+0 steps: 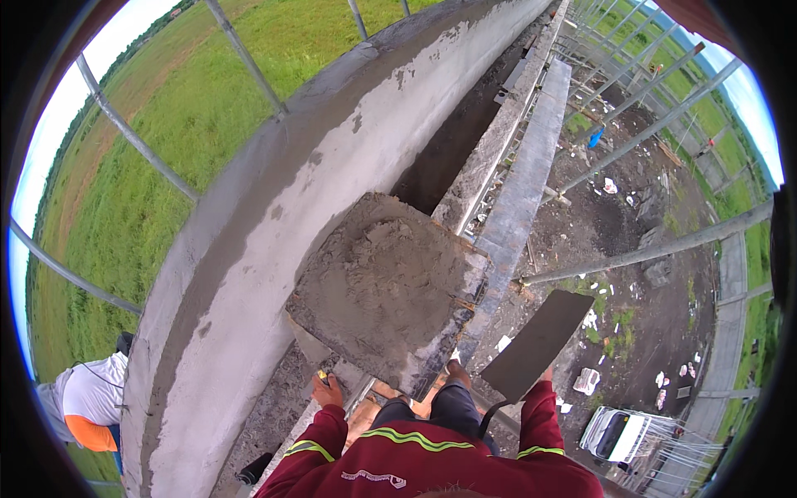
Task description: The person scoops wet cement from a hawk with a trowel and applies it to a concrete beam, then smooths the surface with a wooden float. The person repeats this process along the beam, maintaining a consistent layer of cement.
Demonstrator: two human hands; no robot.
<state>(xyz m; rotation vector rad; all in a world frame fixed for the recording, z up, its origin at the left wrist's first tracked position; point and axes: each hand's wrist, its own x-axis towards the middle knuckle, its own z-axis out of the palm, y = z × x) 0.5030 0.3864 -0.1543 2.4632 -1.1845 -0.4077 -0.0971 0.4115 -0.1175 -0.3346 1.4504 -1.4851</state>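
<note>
Wet grey mortar [386, 274] is heaped on a square mortar board [480, 278] in front of me. Beside its near left corner, my left hand [329, 392] is closed round a small tool with a yellow handle [322, 375]. Its working end cannot be made out against the grey background. Out to the right, my right hand [545, 376] grips the near edge of a flat, dark grey rectangular board [538, 344]. This board is tilted and held clear of the mortar board; its lower edge hides part of the hand.
A curved concrete wall [249, 249] runs along my left, with metal poles [249, 62] beyond it. A narrow metal plank [519, 183] stretches ahead on the right, above a drop to littered ground. Another person [91, 394] is outside the wall. A white vehicle [618, 433] stands below.
</note>
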